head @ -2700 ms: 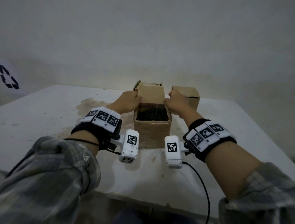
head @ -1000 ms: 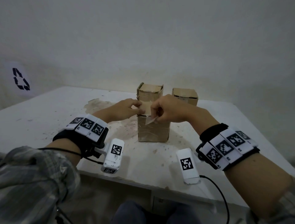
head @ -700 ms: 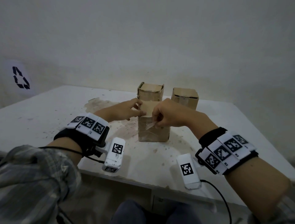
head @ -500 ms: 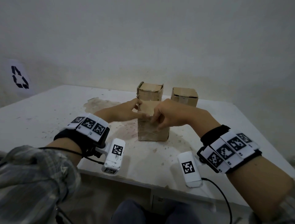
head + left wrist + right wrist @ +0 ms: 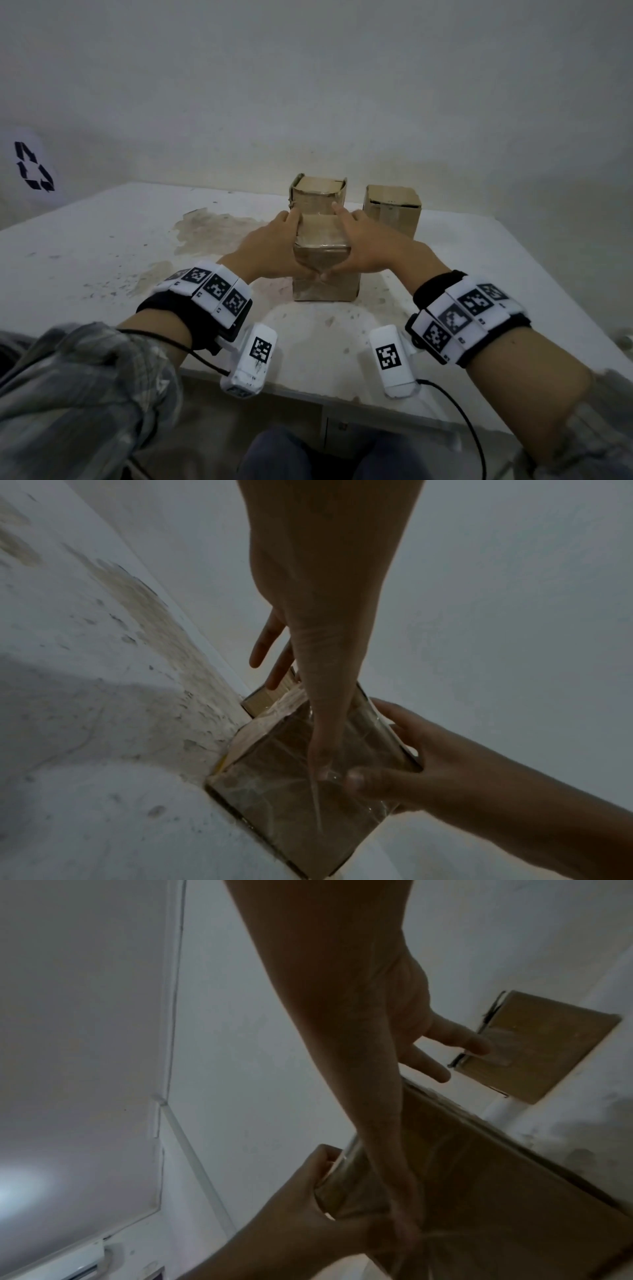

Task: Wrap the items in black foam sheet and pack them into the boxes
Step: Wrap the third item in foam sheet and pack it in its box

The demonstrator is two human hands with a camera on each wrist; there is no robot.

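Head view, box and hands: the near box (image 5: 325, 263) stood upright on the white table (image 5: 102, 246), straight ahead and midway between the hands, long axis vertical, neither hand clearly nearer.
Head view, left hand: the left hand (image 5: 274, 250) lay against the box's left side, fingers straight along the top edge, thumb pressed on the front face.
Head view, right hand: the right hand (image 5: 363, 246) mirrored it on the right side, thumb nearly touching the other thumb on the front.
Head view, containers: the near box's top was closed, its contents hidden; behind it the rear left box (image 5: 318, 195) and the rear right box (image 5: 392, 212) also looked closed. No black foam showed.
Left wrist view: both thumbs pressed shiny clear tape (image 5: 308, 791) down on the front face; the fingers were spread and straight, not curled.
Right wrist view: straight fingers reached past the box's far top edge, toward the rear right box; whether they touched it I could not tell.
Judgement: sealing looked nearly done.
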